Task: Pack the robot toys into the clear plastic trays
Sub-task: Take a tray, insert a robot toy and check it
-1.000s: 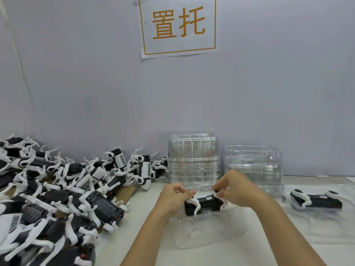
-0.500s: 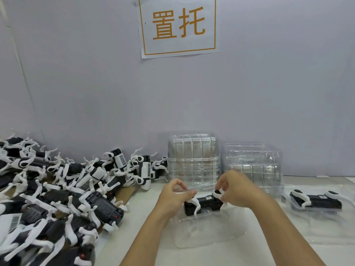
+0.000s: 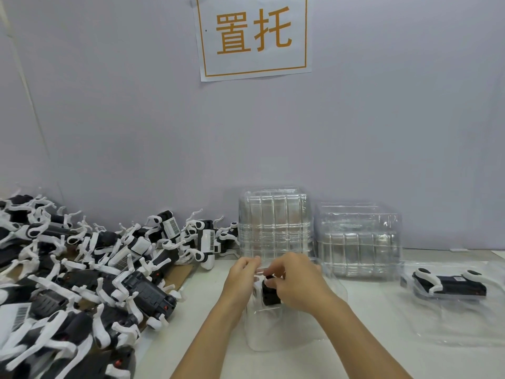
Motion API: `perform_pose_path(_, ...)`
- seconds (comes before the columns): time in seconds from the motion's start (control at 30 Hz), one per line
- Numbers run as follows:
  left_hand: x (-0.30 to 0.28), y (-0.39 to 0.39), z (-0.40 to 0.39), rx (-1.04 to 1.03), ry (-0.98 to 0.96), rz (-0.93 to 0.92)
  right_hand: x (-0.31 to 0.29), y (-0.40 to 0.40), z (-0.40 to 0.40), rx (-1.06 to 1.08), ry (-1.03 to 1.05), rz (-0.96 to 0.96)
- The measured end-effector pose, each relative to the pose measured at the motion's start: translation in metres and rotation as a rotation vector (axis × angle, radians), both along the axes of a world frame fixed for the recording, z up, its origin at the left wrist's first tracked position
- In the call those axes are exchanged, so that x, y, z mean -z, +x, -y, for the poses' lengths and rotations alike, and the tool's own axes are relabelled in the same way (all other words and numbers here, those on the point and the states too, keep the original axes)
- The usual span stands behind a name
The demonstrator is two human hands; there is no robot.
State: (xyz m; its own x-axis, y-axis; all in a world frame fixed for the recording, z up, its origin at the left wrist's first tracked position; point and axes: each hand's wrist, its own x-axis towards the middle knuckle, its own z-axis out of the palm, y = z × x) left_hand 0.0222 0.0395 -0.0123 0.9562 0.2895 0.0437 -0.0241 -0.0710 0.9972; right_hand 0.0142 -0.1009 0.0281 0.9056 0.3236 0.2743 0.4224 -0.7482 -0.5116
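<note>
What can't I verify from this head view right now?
- Robot toy: mostly hidden by the right hand; seating in the clear tray unclear.
- Left hand: fingertips blurred.
- Toy pile: cut off by the left edge.
</note>
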Motion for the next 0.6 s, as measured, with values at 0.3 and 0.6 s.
perform_pose_path(0.3,0.000,0.000,-0.001,0.001,0.001,-0.011,-0.007,-0.002,0.003,-0.036,-0.110,0.024)
perform_pose_path(0.6,-0.003,-0.003,0.000,-0.010,0.056,-0.027,-0.012,0.015,0.029,0.015,0.172,-0.047)
